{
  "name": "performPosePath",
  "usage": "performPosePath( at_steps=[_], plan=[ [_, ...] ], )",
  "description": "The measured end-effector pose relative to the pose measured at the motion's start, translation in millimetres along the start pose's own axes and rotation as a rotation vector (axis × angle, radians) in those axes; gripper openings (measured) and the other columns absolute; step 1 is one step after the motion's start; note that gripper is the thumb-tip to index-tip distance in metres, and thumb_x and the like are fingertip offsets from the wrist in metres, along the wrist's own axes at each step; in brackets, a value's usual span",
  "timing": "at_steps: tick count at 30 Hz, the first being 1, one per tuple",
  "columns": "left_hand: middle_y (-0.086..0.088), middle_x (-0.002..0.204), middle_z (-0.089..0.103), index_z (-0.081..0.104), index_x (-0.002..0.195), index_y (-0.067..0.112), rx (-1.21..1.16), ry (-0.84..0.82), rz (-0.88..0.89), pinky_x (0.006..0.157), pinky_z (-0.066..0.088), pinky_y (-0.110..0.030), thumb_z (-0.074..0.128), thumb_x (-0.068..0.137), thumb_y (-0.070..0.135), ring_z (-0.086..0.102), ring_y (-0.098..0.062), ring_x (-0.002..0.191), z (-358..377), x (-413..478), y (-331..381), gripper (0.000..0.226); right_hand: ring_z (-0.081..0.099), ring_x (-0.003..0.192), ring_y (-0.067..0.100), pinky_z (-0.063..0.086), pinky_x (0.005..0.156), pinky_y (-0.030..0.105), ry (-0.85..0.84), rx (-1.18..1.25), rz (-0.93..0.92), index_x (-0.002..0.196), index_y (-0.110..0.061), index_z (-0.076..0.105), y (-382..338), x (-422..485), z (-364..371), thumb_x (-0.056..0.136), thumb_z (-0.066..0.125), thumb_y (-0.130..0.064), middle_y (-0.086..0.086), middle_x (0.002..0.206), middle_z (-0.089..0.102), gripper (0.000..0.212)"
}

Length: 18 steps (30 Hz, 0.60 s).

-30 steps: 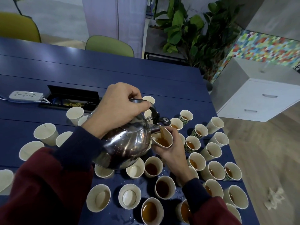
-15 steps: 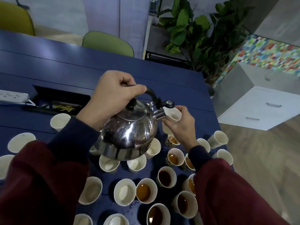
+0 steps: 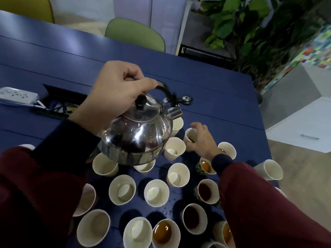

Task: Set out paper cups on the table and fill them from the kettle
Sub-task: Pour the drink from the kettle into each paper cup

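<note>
The left hand [image 3: 116,90] grips the black handle [image 3: 164,89] of the polished steel kettle [image 3: 138,135], which hangs above the crowded paper cups [image 3: 123,189] mid-table; its wet, rounded belly could drip, or knock thin rims if lowered carelessly; the right hand [image 3: 203,140] curls round one light, tapered cup [image 3: 190,135] just right of the kettle, and a hard squeeze would likely buckle it; droplets bead the smooth blue table [image 3: 215,97].

Maroon sleeves [image 3: 26,194] ending in dark navy cuffs [image 3: 62,144].
</note>
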State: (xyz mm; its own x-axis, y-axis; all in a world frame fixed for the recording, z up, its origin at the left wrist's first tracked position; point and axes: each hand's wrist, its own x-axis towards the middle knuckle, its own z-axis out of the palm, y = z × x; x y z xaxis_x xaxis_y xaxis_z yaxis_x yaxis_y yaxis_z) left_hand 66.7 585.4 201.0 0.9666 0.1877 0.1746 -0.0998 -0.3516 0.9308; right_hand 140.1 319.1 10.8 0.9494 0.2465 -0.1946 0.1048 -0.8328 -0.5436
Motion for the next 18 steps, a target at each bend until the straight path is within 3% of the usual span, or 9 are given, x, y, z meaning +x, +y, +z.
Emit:
performPosePath(
  at_steps=[4, 8, 10, 14, 18],
  plan=[
    [0.008, 0.042, 0.034, 0.059, 0.065, -0.002, 0.025, 0.017, -0.023, 0.048, 0.028, -0.021, 0.075, 0.086, 0.022, 0.029, -0.008, 0.044, -3, 0, -8, 0.037, 0.059, 0.105, 0.038, 0.048, 0.093, 0.040, -0.078, -0.083, 0.002, 0.138, -0.019, 0.043, 1, 2, 4, 0.086, 0.077, -0.031, 0.010, 0.129, 0.039, 0.063],
    [-0.004, 0.048, 0.033, 0.059, 0.062, 0.002, 0.023, 0.007, -0.031, 0.053, 0.028, -0.025, 0.075, 0.087, 0.024, 0.026, -0.013, 0.047, -9, -3, -13, 0.037, 0.050, 0.127, 0.037, 0.045, 0.105, 0.042, -0.294, -0.229, 0.032, 0.155, -0.021, 0.021, -8, 11, -12, 0.079, 0.082, -0.032, 0.013, 0.146, 0.028, 0.098],
    [-0.009, 0.052, 0.033, 0.059, 0.058, 0.009, 0.022, 0.014, -0.035, 0.059, 0.030, -0.034, 0.075, 0.086, 0.027, 0.026, -0.019, 0.050, -13, -4, -14, 0.037, 0.041, 0.136, 0.036, 0.041, 0.110, 0.045, -0.351, -0.255, 0.064, 0.159, -0.022, 0.013, -17, 20, -24, 0.084, 0.076, -0.033, 0.013, 0.152, 0.022, 0.099],
    [-0.003, 0.047, 0.034, 0.059, 0.056, 0.012, 0.009, 0.041, -0.048, 0.061, 0.032, -0.039, 0.075, 0.083, 0.031, 0.027, -0.015, 0.046, -23, -7, -15, 0.036, 0.034, 0.142, 0.037, 0.035, 0.114, 0.051, -0.255, -0.173, 0.054, 0.159, -0.022, 0.016, -40, 43, -33, 0.096, 0.057, -0.042, 0.014, 0.159, 0.021, 0.078],
    [-0.009, 0.050, 0.034, 0.058, 0.058, 0.007, 0.033, 0.055, -0.051, 0.058, 0.030, -0.039, 0.074, 0.085, 0.027, 0.026, -0.015, 0.046, -32, -10, -16, 0.037, 0.037, 0.140, 0.037, 0.039, 0.110, 0.053, -0.176, -0.246, -0.019, 0.158, -0.015, 0.017, -66, 56, -6, 0.082, 0.075, -0.057, 0.016, 0.155, 0.029, 0.105]
  ],
)
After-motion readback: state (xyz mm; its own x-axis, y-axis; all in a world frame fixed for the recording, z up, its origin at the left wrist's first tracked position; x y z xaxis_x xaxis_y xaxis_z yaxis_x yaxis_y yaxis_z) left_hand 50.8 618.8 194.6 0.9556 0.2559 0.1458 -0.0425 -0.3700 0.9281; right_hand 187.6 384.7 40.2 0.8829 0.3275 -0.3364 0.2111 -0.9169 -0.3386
